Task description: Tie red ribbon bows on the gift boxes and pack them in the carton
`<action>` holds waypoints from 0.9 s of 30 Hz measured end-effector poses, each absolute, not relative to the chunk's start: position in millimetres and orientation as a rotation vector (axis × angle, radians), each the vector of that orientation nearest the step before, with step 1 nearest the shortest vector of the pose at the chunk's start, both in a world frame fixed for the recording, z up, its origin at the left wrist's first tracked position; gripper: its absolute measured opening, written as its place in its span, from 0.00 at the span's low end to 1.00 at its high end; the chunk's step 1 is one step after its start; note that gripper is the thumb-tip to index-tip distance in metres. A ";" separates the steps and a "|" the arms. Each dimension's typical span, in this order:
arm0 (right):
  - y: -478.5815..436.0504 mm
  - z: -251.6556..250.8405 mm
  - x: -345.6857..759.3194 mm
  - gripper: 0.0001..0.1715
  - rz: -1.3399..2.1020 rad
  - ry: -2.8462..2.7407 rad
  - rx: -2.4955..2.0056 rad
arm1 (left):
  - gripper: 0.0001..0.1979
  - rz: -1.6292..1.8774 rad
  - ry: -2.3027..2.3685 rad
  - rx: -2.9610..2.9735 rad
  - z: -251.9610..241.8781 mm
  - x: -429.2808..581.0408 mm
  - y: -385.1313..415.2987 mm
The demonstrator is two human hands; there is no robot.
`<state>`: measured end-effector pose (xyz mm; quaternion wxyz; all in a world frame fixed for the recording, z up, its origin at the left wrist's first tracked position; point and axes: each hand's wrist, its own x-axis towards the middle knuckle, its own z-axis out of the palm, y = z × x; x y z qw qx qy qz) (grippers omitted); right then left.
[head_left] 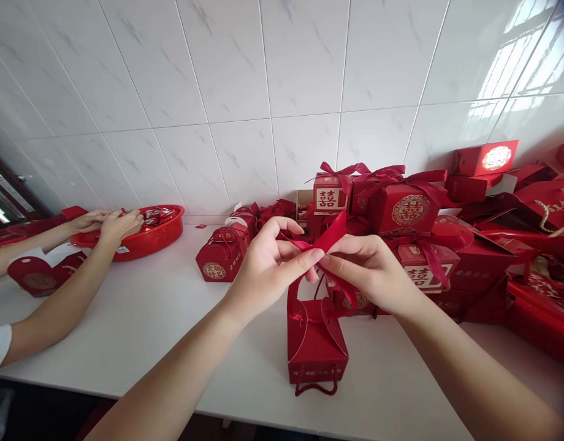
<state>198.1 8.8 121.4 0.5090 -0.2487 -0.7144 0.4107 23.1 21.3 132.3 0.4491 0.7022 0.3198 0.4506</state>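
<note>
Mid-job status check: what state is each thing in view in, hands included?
Left hand: pinching the red satin ribbon.
Right hand: pinching the same ribbon.
Red satin ribbon: gathered at the fingertips, one end sticking up.
Red gift box below the hands: standing on the table, top flaps folded in.
Stacked gift boxes: several with ribbons tied on top.
Red basin: holding small items.
Co-worker's hands: over the basin.

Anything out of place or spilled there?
A small red piece lies alone near the wall, between the left-hand basin and the boxes; it looks stray. I can't tell what it is. No spill shows.
</note>
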 end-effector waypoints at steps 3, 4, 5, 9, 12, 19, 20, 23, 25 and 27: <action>10.2 111.5 198.8 0.09 1.121 -1.666 -0.526 | 0.17 1.063 0.845 1.778 129.2 21.0 23.2; 11.2 108.6 198.2 0.09 1.164 -1.633 -0.511 | 0.18 1.038 0.859 1.796 128.5 20.4 24.0; 12.4 106.1 197.3 0.08 1.193 -1.601 -0.495 | 0.18 1.011 0.869 1.814 128.1 19.7 24.8; 16.7 101.3 197.8 0.08 1.183 -1.640 -0.441 | 0.14 0.876 0.786 1.809 128.1 15.3 27.3; 20.1 98.1 205.5 0.09 0.890 -1.821 -0.444 | 0.15 0.835 0.670 1.662 127.7 10.5 28.7; 28.7 85.8 220.1 0.19 -0.280 -2.088 -0.401 | 0.09 0.834 0.665 1.317 125.9 7.7 28.8; 28.6 84.5 219.8 0.19 -0.362 -2.072 -0.428 | 0.09 0.824 0.648 1.319 125.5 8.4 27.1; 24.4 80.2 218.0 0.21 -0.400 -2.013 -0.499 | 0.16 0.958 0.717 1.553 120.5 9.3 19.2; 18.4 76.0 218.5 0.25 -0.304 -1.921 -0.556 | 0.22 1.209 0.866 1.912 113.5 7.0 14.0; 10.7 70.3 222.4 0.26 -0.186 -1.791 -0.650 | 0.25 1.454 1.004 2.281 104.9 0.9 10.8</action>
